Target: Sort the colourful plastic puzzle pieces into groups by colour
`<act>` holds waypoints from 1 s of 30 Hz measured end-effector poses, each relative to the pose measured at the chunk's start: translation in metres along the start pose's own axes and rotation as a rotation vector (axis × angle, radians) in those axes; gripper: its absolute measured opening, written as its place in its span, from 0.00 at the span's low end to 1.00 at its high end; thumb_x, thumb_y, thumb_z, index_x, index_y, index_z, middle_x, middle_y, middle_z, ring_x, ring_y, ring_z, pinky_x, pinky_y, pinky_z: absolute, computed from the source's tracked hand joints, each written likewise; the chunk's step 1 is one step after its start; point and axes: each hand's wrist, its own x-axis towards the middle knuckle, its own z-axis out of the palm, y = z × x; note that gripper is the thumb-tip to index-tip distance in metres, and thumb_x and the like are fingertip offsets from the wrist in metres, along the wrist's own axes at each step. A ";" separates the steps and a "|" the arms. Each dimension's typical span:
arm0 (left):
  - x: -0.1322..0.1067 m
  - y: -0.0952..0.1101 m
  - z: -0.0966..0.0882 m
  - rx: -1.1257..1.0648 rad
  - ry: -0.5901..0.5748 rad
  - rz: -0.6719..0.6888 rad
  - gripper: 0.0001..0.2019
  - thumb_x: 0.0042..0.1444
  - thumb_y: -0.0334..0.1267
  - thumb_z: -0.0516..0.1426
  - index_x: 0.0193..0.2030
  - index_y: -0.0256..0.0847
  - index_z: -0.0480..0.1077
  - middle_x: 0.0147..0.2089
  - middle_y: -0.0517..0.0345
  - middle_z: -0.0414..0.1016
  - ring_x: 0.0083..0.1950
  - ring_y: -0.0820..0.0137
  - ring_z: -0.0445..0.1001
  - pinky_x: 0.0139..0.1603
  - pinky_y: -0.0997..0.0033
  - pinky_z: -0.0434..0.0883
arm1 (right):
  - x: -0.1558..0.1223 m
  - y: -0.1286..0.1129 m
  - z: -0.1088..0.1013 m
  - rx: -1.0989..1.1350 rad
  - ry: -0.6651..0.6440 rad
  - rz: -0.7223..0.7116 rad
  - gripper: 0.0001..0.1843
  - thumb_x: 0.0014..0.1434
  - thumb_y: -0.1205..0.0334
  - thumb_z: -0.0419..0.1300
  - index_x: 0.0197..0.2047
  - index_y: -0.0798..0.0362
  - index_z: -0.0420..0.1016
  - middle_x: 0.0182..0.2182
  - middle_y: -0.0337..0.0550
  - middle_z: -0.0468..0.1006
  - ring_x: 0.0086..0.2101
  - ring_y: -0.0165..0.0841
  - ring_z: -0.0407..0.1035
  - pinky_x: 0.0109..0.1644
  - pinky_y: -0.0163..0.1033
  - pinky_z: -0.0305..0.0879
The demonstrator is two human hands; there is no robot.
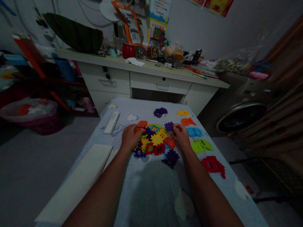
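Note:
A heap of toothed, interlocking plastic building tiles [157, 138] in mixed colours lies on the cloth-covered table between my hands. My right hand [182, 136] pinches a purple building tile [169, 126] by its edge, at the heap's right side. At the left side of the heap, my left hand [131, 137] has its fingers closed on an orange building tile [142, 123]. Separate groups of tiles run down the right: purple [160, 112], yellow [183, 113], orange [188, 121], blue [195, 132], green [202, 146] and red [214, 165].
A long white board [78, 183] and a small white box [112, 123] lie on the left of the table. Behind stands a white desk [151, 80] crowded with jars and a red cup [128, 50]. A washing machine [227, 101] is at right, a lined pink bin [35, 116] at left.

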 end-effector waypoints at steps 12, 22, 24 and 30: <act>0.000 0.005 -0.003 -0.015 -0.016 -0.012 0.12 0.53 0.44 0.57 0.40 0.44 0.76 0.47 0.52 0.79 0.53 0.55 0.73 0.60 0.52 0.65 | 0.102 0.000 0.034 0.045 0.199 0.166 0.12 0.45 0.69 0.61 0.35 0.53 0.67 0.17 0.29 0.69 0.17 0.23 0.64 0.21 0.27 0.61; 0.000 -0.002 0.000 0.025 -0.018 -0.001 0.13 0.55 0.45 0.56 0.43 0.44 0.76 0.49 0.52 0.78 0.54 0.56 0.72 0.59 0.53 0.65 | 0.132 0.022 0.052 0.069 0.275 0.315 0.11 0.49 0.77 0.58 0.34 0.53 0.65 0.17 0.30 0.68 0.17 0.24 0.66 0.21 0.27 0.65; 0.000 -0.001 -0.001 0.031 -0.027 -0.006 0.14 0.55 0.45 0.56 0.44 0.44 0.76 0.49 0.53 0.78 0.54 0.57 0.72 0.60 0.55 0.64 | 0.132 0.024 0.054 0.047 0.271 0.321 0.12 0.48 0.78 0.58 0.35 0.54 0.66 0.17 0.30 0.69 0.18 0.24 0.67 0.22 0.27 0.66; -0.001 0.002 -0.003 0.043 -0.024 -0.010 0.14 0.55 0.46 0.55 0.43 0.43 0.76 0.49 0.52 0.78 0.54 0.57 0.71 0.60 0.55 0.64 | 0.122 0.023 0.053 -0.006 0.232 0.303 0.17 0.47 0.79 0.57 0.41 0.56 0.70 0.22 0.32 0.71 0.22 0.23 0.69 0.28 0.28 0.68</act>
